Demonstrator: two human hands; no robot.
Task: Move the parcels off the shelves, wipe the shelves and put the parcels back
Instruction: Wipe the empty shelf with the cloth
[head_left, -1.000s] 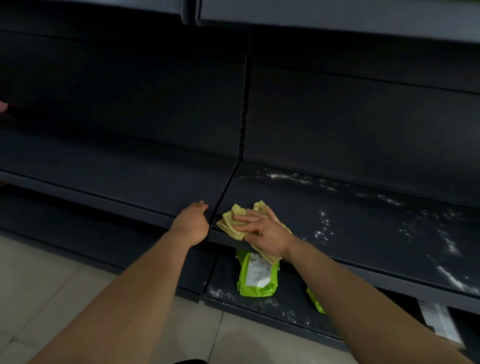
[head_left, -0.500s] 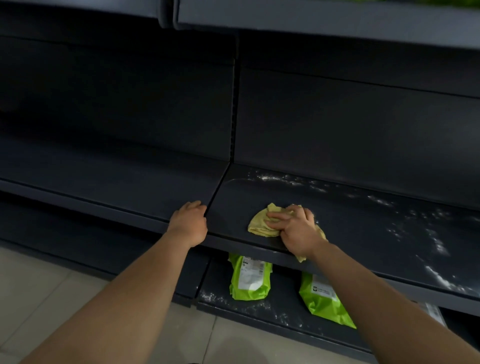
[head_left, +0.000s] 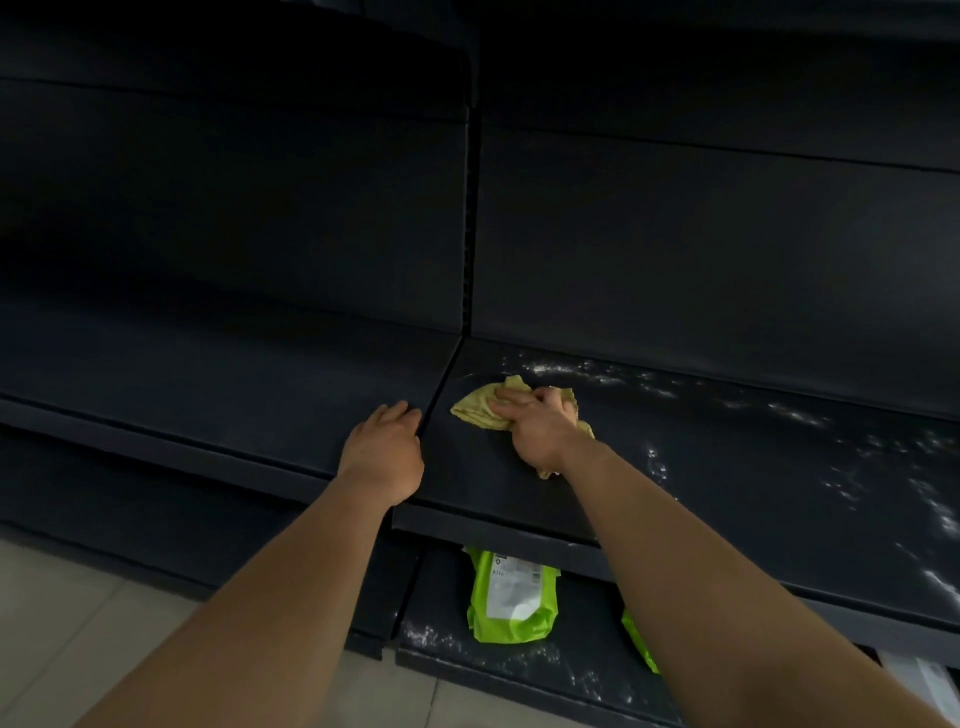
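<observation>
Dark shelving against a dark back panel, over pale floor tiles (head_left: 78, 613) at lower left; two bays side by side, split by a slotted upright (head_left: 470, 218). On the right-hand shelf (head_left: 753, 493), white dusty streaks and specks toward the back and the right, with a cleaner patch near the front left corner. Yellow-green cloth (head_left: 480, 408) bunched and pressed flat onto that shelf near its left edge, close to the seam between bays; right hand (head_left: 540, 431) on top of it, fingers curled down and clutching the fabric, a corner of cloth poking out under the wrist. Left hand (head_left: 384, 452) palm-down on the front part of the left-hand shelf (head_left: 208, 384), fingers loosely spread and reaching just up to the seam, gripping nothing. On the bottom shelf (head_left: 519, 660), also speckled white, a bright green parcel (head_left: 511, 597) with a white label lying flat, partly tucked under the shelf above; a second green parcel (head_left: 639, 644) just to its right, mostly hidden behind the right forearm.
</observation>
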